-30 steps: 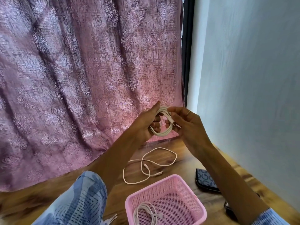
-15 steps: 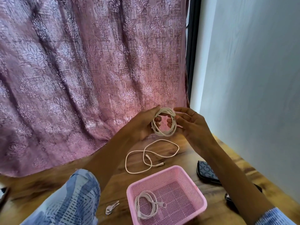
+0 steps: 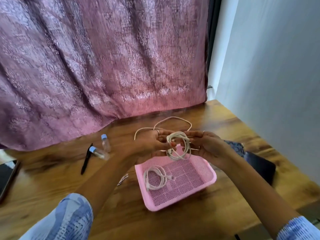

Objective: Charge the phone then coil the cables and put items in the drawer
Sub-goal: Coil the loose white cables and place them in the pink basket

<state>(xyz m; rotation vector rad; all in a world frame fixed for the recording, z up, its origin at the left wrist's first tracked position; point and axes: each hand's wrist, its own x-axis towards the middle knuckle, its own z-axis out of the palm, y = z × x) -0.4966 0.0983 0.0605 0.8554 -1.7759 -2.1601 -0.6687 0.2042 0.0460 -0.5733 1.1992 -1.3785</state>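
Note:
A coiled white cable (image 3: 179,146) hangs between my two hands, just above the far rim of the pink mesh basket (image 3: 210,172). My left hand (image 3: 152,142) pinches the coil's left side. My right hand (image 3: 207,146) holds the coil's right side with its fingers curled round it. Inside the basket lies a second coiled white cable (image 3: 155,177). A loose pinkish cable (image 3: 173,121) lies uncoiled on the wooden table (image 3: 52,179) beyond my hands.
Two small blue-capped bottles (image 3: 102,148) and a black pen (image 3: 86,160) lie left of my hands. A dark phone (image 3: 7,175) sits at the left edge. A patterned pouch (image 3: 237,148) and a dark device (image 3: 261,167) lie right. A curtain hangs behind, a wall stands right.
The view has tilted down and my hands have brought the coiled cable lower, over the basket. The bottles, pen and left phone have come into view.

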